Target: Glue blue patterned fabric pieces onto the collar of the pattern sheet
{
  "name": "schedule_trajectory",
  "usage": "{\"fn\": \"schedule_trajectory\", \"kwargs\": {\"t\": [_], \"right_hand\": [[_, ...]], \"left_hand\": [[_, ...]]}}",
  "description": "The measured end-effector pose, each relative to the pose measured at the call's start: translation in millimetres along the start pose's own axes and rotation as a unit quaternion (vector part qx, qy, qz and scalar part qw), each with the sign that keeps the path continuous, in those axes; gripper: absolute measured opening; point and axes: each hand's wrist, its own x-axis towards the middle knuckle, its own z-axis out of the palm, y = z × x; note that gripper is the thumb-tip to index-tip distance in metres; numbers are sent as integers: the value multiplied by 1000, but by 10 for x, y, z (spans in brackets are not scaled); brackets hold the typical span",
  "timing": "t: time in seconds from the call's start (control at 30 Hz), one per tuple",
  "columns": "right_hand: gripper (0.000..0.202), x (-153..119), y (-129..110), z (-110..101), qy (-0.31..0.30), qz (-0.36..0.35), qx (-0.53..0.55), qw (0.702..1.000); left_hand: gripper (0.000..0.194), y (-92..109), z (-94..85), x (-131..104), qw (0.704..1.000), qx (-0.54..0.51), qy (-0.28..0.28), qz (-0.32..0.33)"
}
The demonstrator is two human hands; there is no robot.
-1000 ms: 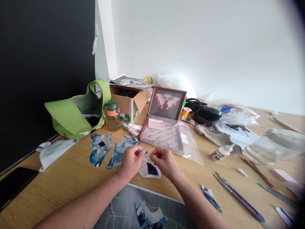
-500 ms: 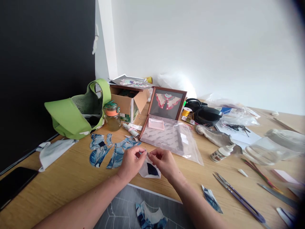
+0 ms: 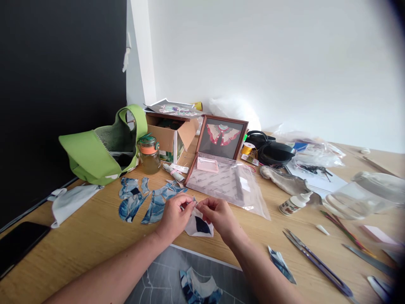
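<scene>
My left hand and my right hand meet near the middle of the table, fingertips almost touching. Both pinch a small piece whose grey tip shows between them; the fingers hide most of it. Just below the fingers lies a white cloth piece with a dark navy patch. Blue patterned fabric pieces are spread left of my left hand. Nearer me, a dark sheet with pale lines carries a curved blue and white piece.
Behind the hands stands a framed collar picture, with plastic film before it. A jar and green bag are at left. To the right are a glue bottle, a blue scrap and purple-handled snips.
The fingers of my right hand have shifted slightly at the pinch, and more of the small grey tip shows above my left fingertips. Everything else looks the same.
</scene>
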Motion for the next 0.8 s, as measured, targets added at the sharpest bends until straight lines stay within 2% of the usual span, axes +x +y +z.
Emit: {"fn": "schedule_trajectory", "kwargs": {"t": [0.17,0.53,0.7,0.8], "right_hand": [[23,14,49,-3,10,-35,-60,998],[14,28,55,-29,31,-50,-139,988],[13,30,36,-46,24,-46,-140,989],[20,29,28,-51,20,-42,-108,993]], "left_hand": [[21,12,-1,-10,1000,13,8,-18],[21,-20,-18,33,998,-5,32,-60],[21,9,-45,47,995,-19,30,-95],[21,16,-50,51,994,-17,29,-105]]}}
